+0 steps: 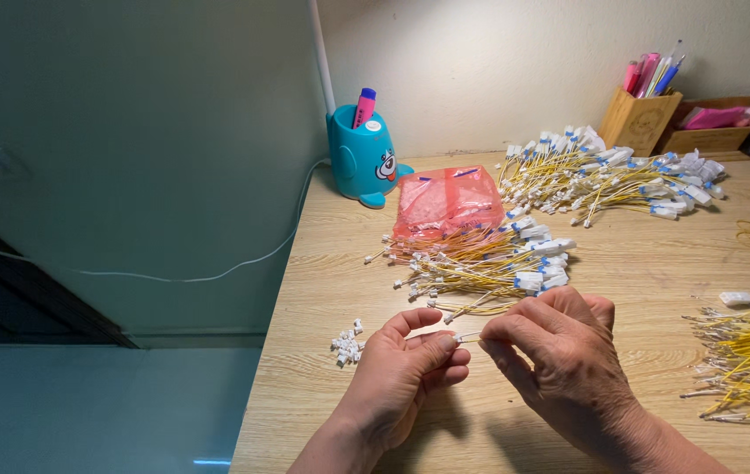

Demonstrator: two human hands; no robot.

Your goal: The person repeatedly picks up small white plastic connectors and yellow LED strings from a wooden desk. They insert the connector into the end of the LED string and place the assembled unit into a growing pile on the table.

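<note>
The fingers of the left hand [410, 360] are pinching a small white connector [454, 338], thumb over the top, while the fingers of the right hand [559, 351] are pressed together around the end of a thin yellow wire [470, 337] that is meeting it. Both are being held just above the wooden surface [638, 263], close to the body. This looks like the joining step, wire end going into the connector; the next move seems to call for a straight, steady push (the parts are tiny). A little heap of loose white connectors [347, 344] is lying just left of the left hand. Beyond, a bundle of yellow wires [480, 263] is resting against a red plastic bag [445, 202].
</note>
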